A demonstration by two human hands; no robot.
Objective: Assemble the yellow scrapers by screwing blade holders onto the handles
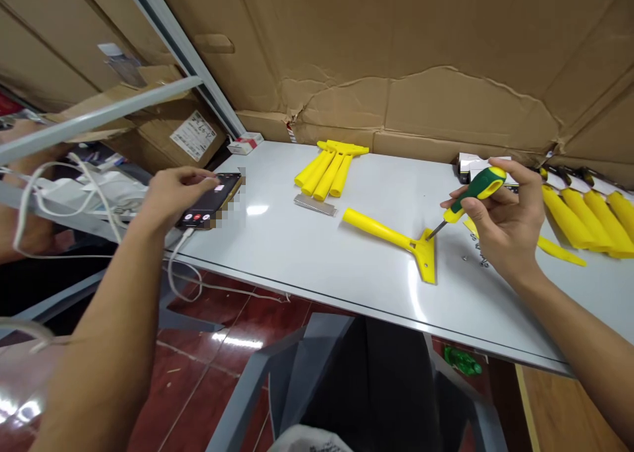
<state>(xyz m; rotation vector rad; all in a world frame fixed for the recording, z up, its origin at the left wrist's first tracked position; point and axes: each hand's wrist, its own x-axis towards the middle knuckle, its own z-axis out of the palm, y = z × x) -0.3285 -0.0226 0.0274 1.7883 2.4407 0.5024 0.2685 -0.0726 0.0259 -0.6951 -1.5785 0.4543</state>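
Observation:
My right hand [510,221] is wrapped round a green and yellow screwdriver [478,193], its tip on the head of a yellow scraper [379,229] that lies on the table. At the left, my left hand [181,191] is over a phone [212,202] with a cable plugged in; its fingers are apart over the screen. Thin metal blades [315,205] lie beside a group of yellow handles [329,168] near the back edge. Small screws [483,257] are scattered by my right wrist, next to a yellow strip [561,250].
Yellow scrapers [592,221] lie in a row at the far right. A small box [246,143] stands at the back left, by a metal frame [193,55]. White cables hang over the table's front edge [317,298]. Another person's arm [24,221] shows at far left.

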